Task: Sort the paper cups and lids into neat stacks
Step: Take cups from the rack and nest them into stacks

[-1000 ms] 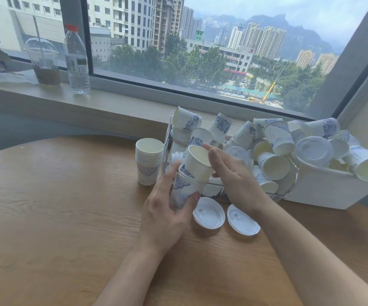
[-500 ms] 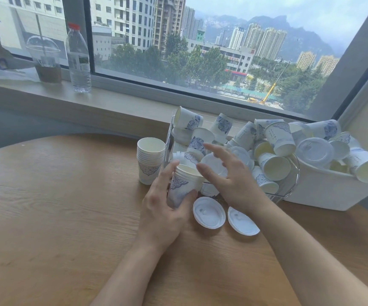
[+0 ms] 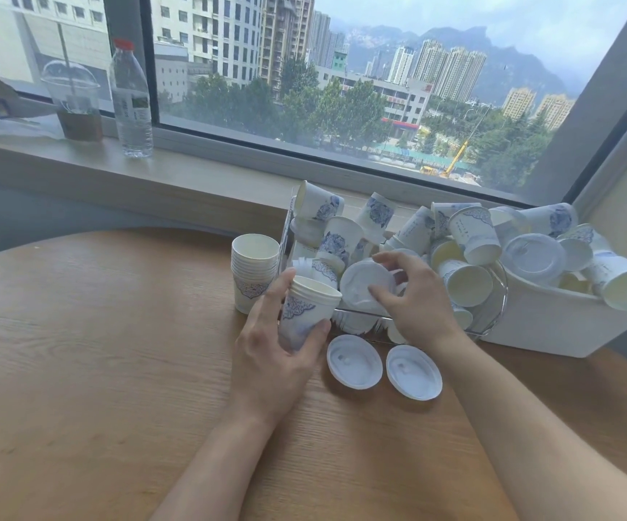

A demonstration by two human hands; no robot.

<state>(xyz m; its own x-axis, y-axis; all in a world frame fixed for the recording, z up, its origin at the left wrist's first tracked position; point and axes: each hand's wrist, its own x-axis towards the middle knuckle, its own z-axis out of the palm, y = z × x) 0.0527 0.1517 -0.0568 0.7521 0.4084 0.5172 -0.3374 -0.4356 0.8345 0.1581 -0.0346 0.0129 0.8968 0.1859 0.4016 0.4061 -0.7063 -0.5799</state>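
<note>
My left hand (image 3: 266, 355) steadies a cup (image 3: 306, 314) at frame centre for nesting; my right hand (image 3: 413, 302) pinches a lid (image 3: 364, 285) (bound for its own pile).

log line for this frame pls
left hand: holds nested cups | right hand: picking lid from pile | cup stack upright | two lids on table

A clear plastic water bottle (image 3: 131, 103) with a red cap stands on the window sill (image 3: 176, 171), just beside a dome-lidded plastic cup (image 3: 75, 103) holding a little brown drink. Beyond the window (image 3: 379, 88) rise apartment towers, trees and hazy mountains.
</note>
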